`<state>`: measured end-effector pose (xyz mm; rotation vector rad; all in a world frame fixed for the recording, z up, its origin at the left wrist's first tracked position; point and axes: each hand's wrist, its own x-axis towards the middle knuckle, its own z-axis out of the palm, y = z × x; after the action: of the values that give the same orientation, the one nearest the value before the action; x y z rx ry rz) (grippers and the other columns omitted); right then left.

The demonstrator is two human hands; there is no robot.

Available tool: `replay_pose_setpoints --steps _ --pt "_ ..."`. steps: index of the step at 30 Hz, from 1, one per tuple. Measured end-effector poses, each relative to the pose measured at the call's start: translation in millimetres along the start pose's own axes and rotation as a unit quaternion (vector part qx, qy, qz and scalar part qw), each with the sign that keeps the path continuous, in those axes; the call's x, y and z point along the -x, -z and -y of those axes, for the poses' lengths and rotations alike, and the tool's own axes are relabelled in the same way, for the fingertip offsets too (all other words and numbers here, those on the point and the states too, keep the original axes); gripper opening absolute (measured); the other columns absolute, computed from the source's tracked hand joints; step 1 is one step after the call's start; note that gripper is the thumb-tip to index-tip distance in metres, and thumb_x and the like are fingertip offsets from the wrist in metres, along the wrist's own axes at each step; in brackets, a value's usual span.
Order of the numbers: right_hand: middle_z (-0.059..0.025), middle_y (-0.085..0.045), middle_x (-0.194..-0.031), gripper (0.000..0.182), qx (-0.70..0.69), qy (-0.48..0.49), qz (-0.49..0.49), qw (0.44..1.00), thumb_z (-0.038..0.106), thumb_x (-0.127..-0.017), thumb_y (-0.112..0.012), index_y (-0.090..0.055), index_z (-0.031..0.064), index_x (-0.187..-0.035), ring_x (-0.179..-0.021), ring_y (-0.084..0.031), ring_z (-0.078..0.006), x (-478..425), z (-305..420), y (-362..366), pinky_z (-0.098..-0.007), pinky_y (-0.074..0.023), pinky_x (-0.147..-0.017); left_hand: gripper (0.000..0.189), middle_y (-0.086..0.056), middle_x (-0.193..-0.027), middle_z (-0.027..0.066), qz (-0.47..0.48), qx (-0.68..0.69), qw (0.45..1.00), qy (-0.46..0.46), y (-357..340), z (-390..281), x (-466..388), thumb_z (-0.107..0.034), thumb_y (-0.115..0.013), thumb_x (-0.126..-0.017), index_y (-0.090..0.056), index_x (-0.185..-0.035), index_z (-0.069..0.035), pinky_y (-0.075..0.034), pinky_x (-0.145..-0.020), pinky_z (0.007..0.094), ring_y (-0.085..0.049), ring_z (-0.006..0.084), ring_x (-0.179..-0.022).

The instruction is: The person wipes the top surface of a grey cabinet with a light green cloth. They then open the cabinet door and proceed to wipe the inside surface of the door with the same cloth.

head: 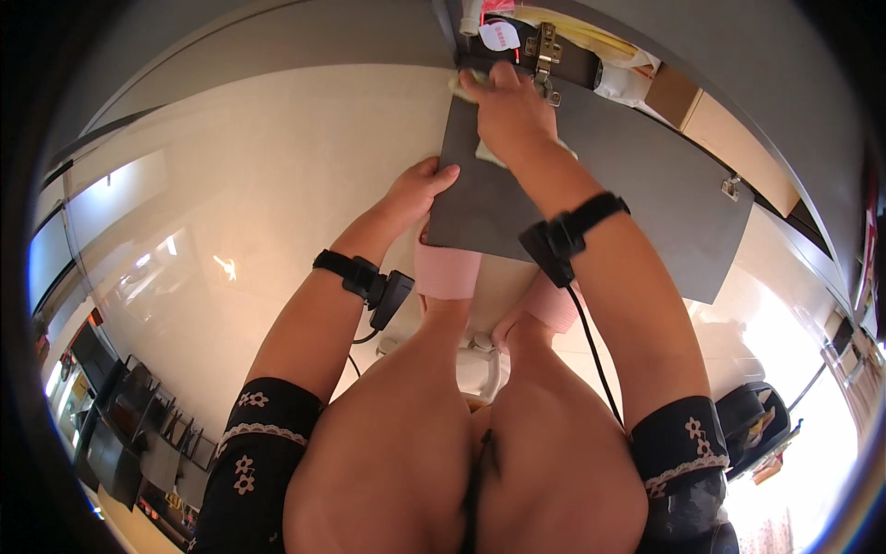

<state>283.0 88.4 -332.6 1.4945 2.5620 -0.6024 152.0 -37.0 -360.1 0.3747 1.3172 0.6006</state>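
A grey cabinet door panel (623, 159) hangs swung open on metal hinges before my knees. My left hand (426, 183) grips its left edge, thumb on the face and fingers behind. Near the upper left corner, my right hand (509, 104) presses on a pale cloth (488, 151). Parts of the cloth show at the fingertips and under the wrist; the rest is hidden by the hand, which is slightly blurred. One hinge (547, 52) is close to the right hand, and another (730, 187) sits farther right.
Inside the cabinet are a cardboard box (720, 145), a white plastic bag (623, 82) and a white pipe end (471, 21). My pink slippers (448, 271) rest on the glossy floor. A black bin (754, 422) stands at the right; a rack (152, 429) is at the left.
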Motion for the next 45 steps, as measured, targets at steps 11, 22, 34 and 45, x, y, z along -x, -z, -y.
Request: replay_pose_setpoints --steps 11,22,34,45 --pt "-0.0053 -0.048 -0.11 0.046 -0.011 0.02 -0.041 0.999 0.012 -0.083 -0.052 -0.053 0.0253 -0.127 -0.104 -0.053 -0.0257 12.2 1.6 -7.4 -0.0391 -0.054 -0.074 0.045 -0.059 -0.113 0.0071 0.055 0.001 0.998 -0.027 16.6 23.7 -16.8 -0.033 -0.052 -0.095 -0.048 -0.124 0.002 -0.045 -0.088 0.0304 -0.056 0.0138 -0.103" --pt "-0.0051 -0.048 -0.105 0.051 0.031 0.055 -0.038 0.997 0.013 -0.079 -0.055 -0.051 0.0219 -0.129 -0.097 -0.053 -0.0254 34.2 10.0 -18.8 -0.0379 -0.0519 -0.075 0.041 -0.058 -0.114 0.005 0.041 -0.006 0.999 0.019 10.0 8.5 -7.8 -0.033 -0.05 -0.096 -0.05 -0.124 -0.003 -0.045 -0.088 0.0284 -0.055 0.0126 -0.105" --pt "-0.0049 -0.049 -0.103 0.052 0.044 -0.01 -0.11 0.993 0.012 -0.076 -0.059 -0.053 0.0262 -0.126 -0.097 -0.052 -0.0268 63.9 -41.9 -14.5 -0.0391 -0.0514 -0.075 0.041 -0.06 -0.11 0.0015 0.058 0.034 0.998 -0.009 11.8 16.2 -11.5 -0.035 -0.052 -0.095 -0.052 -0.122 -0.005 -0.045 -0.085 0.0272 -0.055 0.0108 -0.1" --pt "-0.0061 -0.046 -0.109 0.049 -0.001 -0.066 -0.144 0.987 0.011 -0.081 -0.056 -0.051 0.0279 -0.127 -0.101 -0.052 -0.0276 45.4 -76.8 0.4 -0.0397 -0.0522 -0.076 0.047 -0.06 -0.113 0.0004 0.035 -0.024 0.999 0.025 7.3 2.9 -1.6 -0.043 -0.053 -0.092 -0.052 -0.125 -0.009 -0.044 -0.089 0.0316 -0.056 0.0123 -0.103"
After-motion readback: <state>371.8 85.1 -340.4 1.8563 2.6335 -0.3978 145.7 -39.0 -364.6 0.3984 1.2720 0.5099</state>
